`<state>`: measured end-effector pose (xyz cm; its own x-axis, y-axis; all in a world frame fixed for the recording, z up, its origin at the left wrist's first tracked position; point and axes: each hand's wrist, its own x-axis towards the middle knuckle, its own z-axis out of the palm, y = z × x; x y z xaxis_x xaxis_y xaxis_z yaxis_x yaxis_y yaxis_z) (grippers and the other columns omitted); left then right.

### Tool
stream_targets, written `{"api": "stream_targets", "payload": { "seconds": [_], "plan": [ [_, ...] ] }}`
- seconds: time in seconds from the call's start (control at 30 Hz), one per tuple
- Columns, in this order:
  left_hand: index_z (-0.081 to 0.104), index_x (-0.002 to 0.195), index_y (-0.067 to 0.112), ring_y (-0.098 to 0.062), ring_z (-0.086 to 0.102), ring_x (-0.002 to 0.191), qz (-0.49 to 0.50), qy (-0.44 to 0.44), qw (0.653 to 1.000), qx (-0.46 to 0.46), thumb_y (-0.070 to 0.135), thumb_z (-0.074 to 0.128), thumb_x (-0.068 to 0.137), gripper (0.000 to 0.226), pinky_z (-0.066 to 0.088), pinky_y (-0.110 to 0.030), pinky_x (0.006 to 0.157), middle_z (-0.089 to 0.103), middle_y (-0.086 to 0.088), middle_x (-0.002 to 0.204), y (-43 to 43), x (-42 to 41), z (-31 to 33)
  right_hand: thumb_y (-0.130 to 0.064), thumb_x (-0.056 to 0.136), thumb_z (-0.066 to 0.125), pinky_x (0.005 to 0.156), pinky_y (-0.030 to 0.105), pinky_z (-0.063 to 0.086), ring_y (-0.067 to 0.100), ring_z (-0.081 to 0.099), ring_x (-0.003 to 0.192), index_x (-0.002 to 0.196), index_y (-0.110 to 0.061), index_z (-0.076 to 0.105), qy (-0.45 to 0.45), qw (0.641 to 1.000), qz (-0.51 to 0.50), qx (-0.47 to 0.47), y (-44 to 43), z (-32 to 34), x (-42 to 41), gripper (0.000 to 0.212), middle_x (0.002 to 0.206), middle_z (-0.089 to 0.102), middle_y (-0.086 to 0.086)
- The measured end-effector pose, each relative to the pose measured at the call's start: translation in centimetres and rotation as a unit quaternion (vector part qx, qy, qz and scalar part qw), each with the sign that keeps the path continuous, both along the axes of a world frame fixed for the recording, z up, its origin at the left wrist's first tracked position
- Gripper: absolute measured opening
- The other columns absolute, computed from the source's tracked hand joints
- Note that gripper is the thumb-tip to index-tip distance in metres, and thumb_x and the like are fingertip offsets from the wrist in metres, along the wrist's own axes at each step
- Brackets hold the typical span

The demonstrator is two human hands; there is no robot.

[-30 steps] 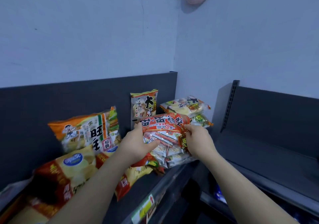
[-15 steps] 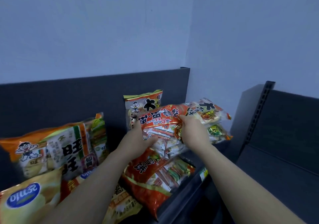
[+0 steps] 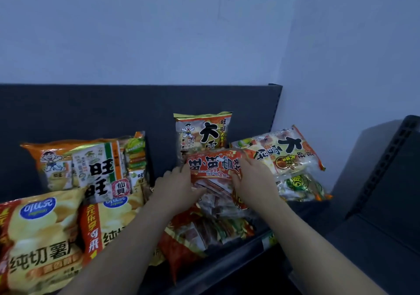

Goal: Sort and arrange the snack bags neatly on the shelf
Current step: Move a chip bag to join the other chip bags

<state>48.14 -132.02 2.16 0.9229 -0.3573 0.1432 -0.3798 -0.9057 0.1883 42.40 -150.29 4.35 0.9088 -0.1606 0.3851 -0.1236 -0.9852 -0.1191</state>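
Hardly anything has shifted in the last half-second: the red bag has sunk slightly in front of the upright yellow bag at the far middle of the shelf, above another red bag lying near the front edge. Set down on that slick bag, it could slide forward off the shelf, or tip the upright one. Left hand and right hand each grip one end, fingers curled round the wrapper.

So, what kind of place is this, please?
Probably a small shop: a dark display shelf, many sealed snack bags on it, and what looks like a label on its front rail.
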Motion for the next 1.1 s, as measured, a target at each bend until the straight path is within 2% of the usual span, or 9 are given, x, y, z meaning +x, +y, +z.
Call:
{"api": "stream_targets", "payload": {
  "seconds": [0.1,0.23,0.37,0.47,0.6,0.73,0.9,1.03,1.1],
  "plan": [
    [0.033,0.142,0.017,-0.029,0.05,0.12,0.023,-0.021,0.999,0.007,0.069,0.043,0.088,0.076,0.047,-0.041,0.094,0.05,-0.007,0.134,1.1,-1.8,0.7,-0.034,0.098,0.045,0.105,0.039,0.036,0.026,0.049,0.117,0.122,-0.012,0.055,0.008,0.999,0.036,-0.02,1.3,0.4,0.0,0.035,0.123,0.058,0.007],
    [0.039,0.139,0.017,-0.026,0.052,0.119,0.073,-0.027,0.997,-0.015,0.068,0.047,0.087,0.073,0.049,-0.041,0.093,0.053,-0.004,0.133,4.5,-4.1,1.2,-0.034,0.098,0.047,0.109,0.038,0.034,0.025,0.048,0.122,0.126,-0.011,0.055,0.012,0.994,0.111,-0.007,4.5,0.6,-0.5,0.038,0.127,0.058,0.007],
    [0.033,0.146,0.018,-0.026,0.047,0.127,0.14,-0.022,0.989,-0.037,0.067,0.048,0.087,0.078,0.047,-0.041,0.098,0.046,-0.004,0.144,9.6,-6.2,0.4,-0.032,0.097,0.047,0.094,0.036,0.043,0.023,0.055,0.104,0.105,-0.014,0.059,0.015,0.981,0.192,0.036,9.2,0.1,-1.1,0.023,0.104,0.061,0.003],
    [0.029,0.148,0.016,-0.026,0.044,0.13,0.21,-0.014,0.975,-0.068,0.064,0.051,0.087,0.081,0.045,-0.04,0.101,0.042,-0.006,0.147,14.0,-7.6,-0.6,-0.032,0.096,0.049,0.096,0.038,0.043,0.026,0.057,0.11,0.116,-0.009,0.06,0.034,0.972,0.226,0.057,12.8,-0.6,-1.6,0.032,0.114,0.064,0.006],
    [0.028,0.147,0.012,-0.03,0.042,0.13,0.309,0.034,0.945,-0.099,0.059,0.06,0.085,0.084,0.042,-0.039,0.102,0.039,-0.011,0.146,19.2,-8.6,-1.4,-0.036,0.093,0.052,0.088,0.038,0.048,0.025,0.061,0.101,0.11,-0.014,0.061,0.062,0.96,0.263,0.072,16.5,-2.2,-1.3,0.029,0.105,0.067,0.004],
    [0.027,0.144,0.008,-0.031,0.046,0.126,0.348,0.085,0.925,-0.125,0.058,0.066,0.081,0.089,0.044,-0.039,0.099,0.043,-0.014,0.14,23.2,-8.5,-2.9,-0.042,0.096,0.048,0.098,0.039,0.046,0.027,0.056,0.116,0.138,-0.011,0.046,0.129,0.961,0.236,0.065,19.4,-3.3,-0.7,0.053,0.126,0.061,0.007],
    [0.017,0.145,0.002,-0.029,0.05,0.125,0.338,0.15,0.904,-0.214,0.057,0.073,0.076,0.105,0.047,-0.038,0.096,0.048,-0.012,0.14,25.1,-7.0,-3.4,-0.052,0.09,0.054,0.086,0.036,0.048,0.021,0.06,0.101,0.124,-0.017,0.049,0.209,0.954,0.199,0.083,21.4,-4.2,-0.1,0.049,0.107,0.06,-0.002],
    [-0.006,0.15,-0.004,-0.03,0.047,0.129,0.326,0.201,0.884,-0.269,0.046,0.076,0.078,0.12,0.043,-0.037,0.1,0.045,-0.014,0.145,25.3,-5.5,-3.1,-0.053,0.086,0.061,0.092,0.037,0.049,0.018,0.058,0.109,0.132,-0.024,0.044,0.225,0.949,0.184,0.12,21.7,-4.7,-0.1,0.056,0.122,0.06,-0.004],
    [-0.009,0.149,-0.004,-0.031,0.045,0.131,0.324,0.202,0.876,-0.293,0.043,0.081,0.074,0.126,0.041,-0.037,0.102,0.043,-0.015,0.146,25.4,-4.8,-3.3,-0.053,0.085,0.062,0.093,0.036,0.049,0.017,0.058,0.111,0.135,-0.026,0.043,0.225,0.949,0.175,0.137,21.6,-4.7,-0.2,0.061,0.126,0.059,-0.005]
  ]
}}
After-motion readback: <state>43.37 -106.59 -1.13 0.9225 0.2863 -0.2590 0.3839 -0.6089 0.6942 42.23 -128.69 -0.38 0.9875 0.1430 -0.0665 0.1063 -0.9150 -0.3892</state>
